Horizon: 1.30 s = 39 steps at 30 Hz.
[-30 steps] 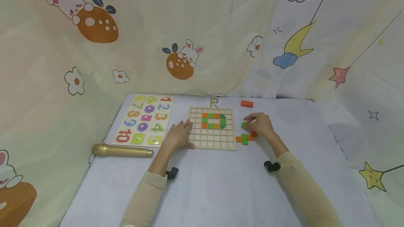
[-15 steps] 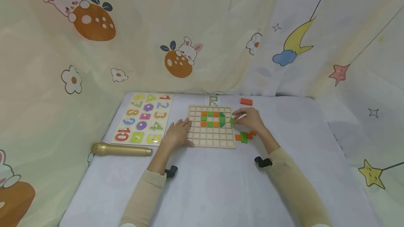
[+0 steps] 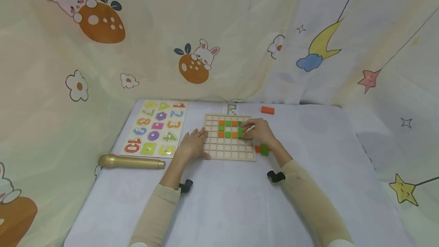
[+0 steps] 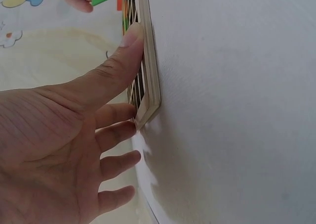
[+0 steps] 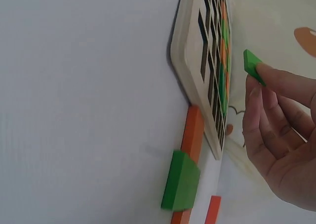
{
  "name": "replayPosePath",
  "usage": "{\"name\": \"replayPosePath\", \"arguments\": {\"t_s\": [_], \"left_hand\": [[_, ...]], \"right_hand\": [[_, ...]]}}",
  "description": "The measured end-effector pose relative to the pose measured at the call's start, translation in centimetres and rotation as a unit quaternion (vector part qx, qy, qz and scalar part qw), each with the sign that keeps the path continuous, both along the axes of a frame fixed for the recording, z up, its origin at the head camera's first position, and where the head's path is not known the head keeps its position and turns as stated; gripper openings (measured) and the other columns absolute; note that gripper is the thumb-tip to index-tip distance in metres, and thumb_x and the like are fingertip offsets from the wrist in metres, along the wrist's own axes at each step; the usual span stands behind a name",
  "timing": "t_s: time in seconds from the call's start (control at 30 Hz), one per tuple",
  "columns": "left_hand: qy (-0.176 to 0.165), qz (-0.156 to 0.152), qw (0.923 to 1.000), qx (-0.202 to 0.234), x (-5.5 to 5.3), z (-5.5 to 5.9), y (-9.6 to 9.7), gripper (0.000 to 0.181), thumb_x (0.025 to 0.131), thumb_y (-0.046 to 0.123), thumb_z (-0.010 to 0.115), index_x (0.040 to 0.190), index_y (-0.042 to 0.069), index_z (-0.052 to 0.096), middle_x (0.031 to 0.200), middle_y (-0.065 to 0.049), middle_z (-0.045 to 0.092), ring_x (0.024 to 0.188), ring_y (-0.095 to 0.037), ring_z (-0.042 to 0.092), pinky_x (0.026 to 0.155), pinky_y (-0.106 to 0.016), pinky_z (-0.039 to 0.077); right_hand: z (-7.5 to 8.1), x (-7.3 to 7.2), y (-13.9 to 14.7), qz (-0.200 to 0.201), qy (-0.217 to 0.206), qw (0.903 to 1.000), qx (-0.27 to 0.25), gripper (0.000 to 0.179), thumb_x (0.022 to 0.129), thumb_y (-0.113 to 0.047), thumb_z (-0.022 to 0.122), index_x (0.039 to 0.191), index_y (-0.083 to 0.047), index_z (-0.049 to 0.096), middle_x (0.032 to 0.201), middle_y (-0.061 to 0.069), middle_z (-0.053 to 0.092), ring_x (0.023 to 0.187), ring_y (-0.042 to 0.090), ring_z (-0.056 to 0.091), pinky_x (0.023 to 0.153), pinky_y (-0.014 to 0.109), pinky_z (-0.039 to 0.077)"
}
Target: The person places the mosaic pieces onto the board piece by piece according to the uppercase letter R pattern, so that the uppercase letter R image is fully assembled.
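Printed fabric (image 3: 147, 22) hung behind a white-covered table (image 3: 223, 201), with a golden microphone (image 3: 132, 161) and a number puzzle (image 3: 165, 129) lying on the left. The left hand (image 3: 193, 144) rested at the gridded board's (image 3: 221, 148) left edge — fingers spread, thumb on the near rim. The right hand (image 3: 261, 129) pinched a green tile (image 5: 252, 65) between thumb and fingers, over the board's right side, where orange and green tiles (image 3: 228, 134) filled some cells. Right of the board, a green block (image 5: 181, 182) lay across orange pieces (image 5: 193, 135); an orange-red block (image 3: 267, 110) lay on the far right.

The left hand (image 3: 193, 145), fingers spread, rests against the grid board's (image 3: 230, 153) left edge. The right hand (image 3: 261, 131) pinches above its right side.
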<state>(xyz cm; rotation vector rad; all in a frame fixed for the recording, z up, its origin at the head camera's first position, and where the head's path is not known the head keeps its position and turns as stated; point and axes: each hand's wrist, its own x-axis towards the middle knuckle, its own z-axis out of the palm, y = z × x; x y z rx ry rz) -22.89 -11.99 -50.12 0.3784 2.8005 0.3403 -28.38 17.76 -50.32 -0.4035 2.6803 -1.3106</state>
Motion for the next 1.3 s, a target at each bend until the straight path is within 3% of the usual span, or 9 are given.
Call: {"name": "replayPosePath", "arguments": {"t_s": [0.23,0.47,0.73,1.13,1.3], "left_hand": [[0.004,-0.002,1.0,0.001,0.0,0.1,-0.1,0.111,0.074,0.045,0.092,0.162,0.006,0.037,0.172,-0.014,0.025,0.158,-0.04,0.021,0.127,-0.062,0.018],[0.002,0.002,1.0,0.0,0.1,0.0,-0.1,0.113,0.073,0.048,0.091,0.163,0.008,0.035,0.172,-0.012,0.023,0.158,-0.039,0.02,0.128,-0.06,0.016],[0.005,0.001,1.0,-0.006,-0.1,-0.1,-0.2,0.111,0.074,0.049,0.09,0.162,0.008,0.036,0.172,-0.012,0.024,0.158,-0.039,0.021,0.127,-0.061,0.018],[0.005,0.001,1.0,-0.002,0.0,-0.4,-0.1,0.111,0.075,0.048,0.09,0.163,0.007,0.035,0.172,-0.013,0.024,0.158,-0.04,0.021,0.127,-0.062,0.018],[0.006,0.0,1.0,0.001,0.0,-0.3,-0.2,0.112,0.075,0.049,0.09,0.163,0.007,0.035,0.172,-0.013,0.023,0.158,-0.039,0.02,0.127,-0.061,0.017]], "right_hand": [[0.3,-0.2,-1.7,0.019,0.014,0.9996,0.013,0.032,0.084,-0.012,0.088,0.113,-0.006,0.079,0.092,0.003,0.076,0.087,0.023,0.069,0.072,0.035,0.055],[0.4,-0.3,-3.5,0.035,0.023,0.9991,0.008,0.034,0.08,-0.007,0.09,0.112,-0.005,0.079,0.088,0.003,0.076,0.101,0.028,0.065,0.087,0.04,0.05],[-0.5,-0.2,-5.6,0.043,0.01,0.999,0.002,0.032,0.08,-0.01,0.091,0.11,-0.008,0.08,0.089,0.001,0.077,0.083,0.018,0.071,0.066,0.03,0.054],[-0.9,0.0,-7.5,0.054,-0.003,0.998,0.033,0.027,0.084,-0.007,0.086,0.11,-0.009,0.079,0.089,-0.005,0.076,0.082,0.016,0.068,0.07,0.03,0.056],[-1.4,-0.1,-7.8,0.067,0.019,0.9966,0.043,0.024,0.084,-0.006,0.085,0.107,-0.011,0.08,0.088,-0.006,0.075,0.083,0.015,0.066,0.071,0.031,0.055]]}}
